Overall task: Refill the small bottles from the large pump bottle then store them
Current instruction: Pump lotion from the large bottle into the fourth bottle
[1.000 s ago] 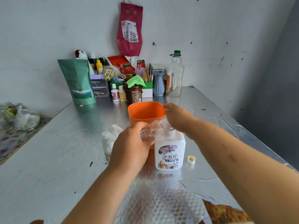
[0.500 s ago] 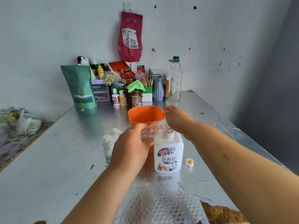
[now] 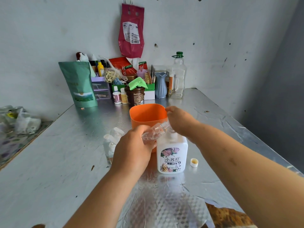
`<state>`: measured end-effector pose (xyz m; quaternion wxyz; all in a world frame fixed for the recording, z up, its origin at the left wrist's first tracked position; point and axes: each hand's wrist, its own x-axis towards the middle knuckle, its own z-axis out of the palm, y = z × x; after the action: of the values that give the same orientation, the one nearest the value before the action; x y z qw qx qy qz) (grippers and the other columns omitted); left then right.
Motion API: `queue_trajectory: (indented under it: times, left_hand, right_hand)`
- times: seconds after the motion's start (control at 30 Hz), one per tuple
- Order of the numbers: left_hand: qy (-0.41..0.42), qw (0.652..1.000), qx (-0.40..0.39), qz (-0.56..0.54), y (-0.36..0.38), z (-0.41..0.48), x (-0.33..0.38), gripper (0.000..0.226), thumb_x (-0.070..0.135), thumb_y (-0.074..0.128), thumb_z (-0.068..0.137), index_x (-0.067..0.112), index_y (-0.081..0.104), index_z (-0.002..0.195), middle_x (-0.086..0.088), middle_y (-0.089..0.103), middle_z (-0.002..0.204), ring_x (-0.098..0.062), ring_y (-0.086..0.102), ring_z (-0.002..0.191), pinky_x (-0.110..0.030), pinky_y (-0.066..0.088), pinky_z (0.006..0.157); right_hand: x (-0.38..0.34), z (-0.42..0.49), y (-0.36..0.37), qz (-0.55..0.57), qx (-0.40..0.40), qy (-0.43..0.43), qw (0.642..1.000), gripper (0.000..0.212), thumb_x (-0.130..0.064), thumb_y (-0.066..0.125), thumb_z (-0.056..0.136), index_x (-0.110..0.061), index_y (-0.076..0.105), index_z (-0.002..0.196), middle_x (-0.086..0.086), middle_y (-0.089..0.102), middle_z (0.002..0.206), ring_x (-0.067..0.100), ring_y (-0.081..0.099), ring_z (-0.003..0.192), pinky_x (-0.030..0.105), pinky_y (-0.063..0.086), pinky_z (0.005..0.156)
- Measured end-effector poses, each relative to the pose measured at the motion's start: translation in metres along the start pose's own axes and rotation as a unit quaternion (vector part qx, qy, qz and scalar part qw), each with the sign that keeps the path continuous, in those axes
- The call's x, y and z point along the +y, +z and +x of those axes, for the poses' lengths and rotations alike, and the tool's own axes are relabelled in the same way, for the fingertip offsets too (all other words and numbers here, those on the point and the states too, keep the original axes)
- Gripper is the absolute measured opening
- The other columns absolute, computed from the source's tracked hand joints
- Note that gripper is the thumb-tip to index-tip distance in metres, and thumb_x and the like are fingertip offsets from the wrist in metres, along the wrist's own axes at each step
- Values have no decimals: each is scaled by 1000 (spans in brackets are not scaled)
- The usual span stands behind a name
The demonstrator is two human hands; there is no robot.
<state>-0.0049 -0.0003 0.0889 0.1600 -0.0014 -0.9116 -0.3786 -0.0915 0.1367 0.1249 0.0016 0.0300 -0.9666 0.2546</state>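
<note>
On the silver-covered table (image 3: 49, 162), centre front, stands the large pump bottle (image 3: 171, 155): white, squarish, upright, with a floral label and printed characters. The right hand (image 3: 180, 122) lies over its pump head, fingers bent down round it; the head itself is hidden beneath. The left hand (image 3: 133, 150) grips a small clear bottle (image 3: 153, 133), tilted, its neck pointing up toward the pump spout under the right hand. Whether neck and spout touch cannot be told.

Count: one pump bottle; one small bottle in hand; a cluster of white-topped small bottles (image 3: 111, 142) just left of the left hand, partly hidden by it, at least two, exact number not determinable; one loose pale cap (image 3: 194, 162) lying right of the pump bottle, open side up.

Surroundings: one orange tub (image 3: 146, 115) directly behind both hands, its front wall partly blocked by them. Against the far wall: a green pouch (image 3: 79, 84), a blue vase (image 3: 160, 85), a tall clear bottle (image 3: 177, 76) with a green cap, a brown jar (image 3: 134, 97) under a green cloth (image 3: 137, 83), and a red bag (image 3: 131, 30) hanging above
</note>
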Motion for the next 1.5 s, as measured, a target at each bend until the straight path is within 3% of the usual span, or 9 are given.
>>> queue_trajectory:
  times: [0.13, 0.33, 0.5, 0.63, 0.87, 1.03, 1.23, 1.37, 1.5]
  left_hand:
    - [-6, 1000, -6, 7, -2, -2, 2, 29, 30, 72, 86, 34, 65, 114, 10, 71, 105, -14, 64, 95, -33, 52, 79]
    - [1, 1000, 1, 6, -6, -5, 8, 26, 31, 70, 88, 36, 64, 113, 8, 71, 107, -18, 65, 97, -37, 54, 81]
    - [7, 1000, 0, 6, -8, -5, 11, 28, 29, 69, 88, 35, 65, 115, 9, 71, 110, -17, 65, 98, -36, 54, 83]
    - [7, 1000, -1, 5, -7, -4, 10, 28, 29, 69, 88, 36, 65, 115, 9, 71, 111, -17, 65, 98, -34, 53, 82]
    - [-2, 1000, -7, 1, -4, -2, 6, 27, 30, 71, 87, 35, 65, 114, 10, 71, 105, -15, 64, 94, -30, 50, 76]
    - [-11, 1000, -16, 4, -4, -3, 7, 27, 29, 71, 87, 34, 66, 113, 9, 72, 103, -15, 64, 93, -31, 51, 78]
    - [2, 1000, -8, -6, -8, -5, 11, 27, 28, 70, 88, 35, 65, 114, 9, 72, 106, -16, 65, 94, -32, 53, 79]
    - [7, 1000, -2, -4, -11, -5, 14, 30, 24, 71, 87, 34, 66, 115, 7, 72, 106, -18, 65, 97, -36, 54, 83]
    - [5, 1000, -3, -7, -10, -4, 12, 27, 22, 71, 87, 33, 67, 112, 7, 73, 103, -18, 65, 95, -36, 54, 82]
  right_hand:
    - [-2, -3, 1, 15, -1, 15, 1000, 49, -4, 27, 97, -17, 34, 144, 8, 53, 131, 25, 50, 119, 43, 35, 108]
    - [-4, -6, -6, -13, 5, 12, 1000, 40, 1, 32, 94, -3, 50, 130, 11, 49, 132, 28, 50, 119, 44, 41, 104]
    - [-1, -5, -9, 5, 4, 8, 1000, 38, -12, 32, 98, -4, 49, 130, 18, 53, 130, 36, 49, 122, 49, 38, 105]
    - [-4, -5, -6, -40, -3, 1, 999, 37, -3, 34, 97, -2, 49, 131, 12, 48, 134, 26, 50, 120, 41, 44, 103]
    - [-2, -7, -4, 29, 12, 14, 999, 40, -8, 30, 99, -8, 44, 136, 15, 51, 133, 32, 48, 122, 46, 37, 107]
    - [-3, -7, 1, 34, 5, 29, 999, 48, -3, 28, 98, -15, 34, 144, 10, 51, 134, 26, 49, 121, 42, 35, 108]
    - [-5, -5, -6, -13, 1, 21, 1000, 36, 1, 34, 95, -1, 52, 126, 12, 49, 129, 26, 52, 115, 43, 45, 101]
    - [-4, -3, -8, -19, 2, 8, 1000, 36, -1, 35, 96, 0, 51, 128, 13, 48, 133, 27, 49, 120, 42, 45, 102]
    - [-2, -1, -7, 43, 6, 12, 999, 37, -11, 33, 97, -2, 52, 128, 20, 54, 129, 37, 50, 121, 51, 38, 105]
